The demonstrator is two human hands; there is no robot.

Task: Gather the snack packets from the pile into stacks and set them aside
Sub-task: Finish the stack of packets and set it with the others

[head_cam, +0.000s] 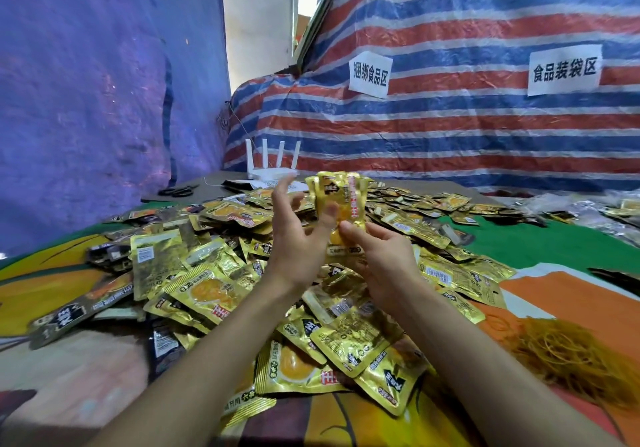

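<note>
The stack (pixel 341 197) between left hand (pixel 298 238) and right hand (pixel 384 259) is shiny gold with a yellow-orange picture. Packets (pixel 207 290) under the hands are gold, some black. Beyond the hands the tarp (pixel 450 127) has red, blue and white stripes. Right of them, bands (pixel 568 360) are orange.

Both forearms extended forward, angled inward. Left grip (pixel 298 238): fingers splayed upward, blurred. Right grip (pixel 384 263): palm-up, thumb and fingers pinched packet stack (pixel 341 197) from below.
</note>
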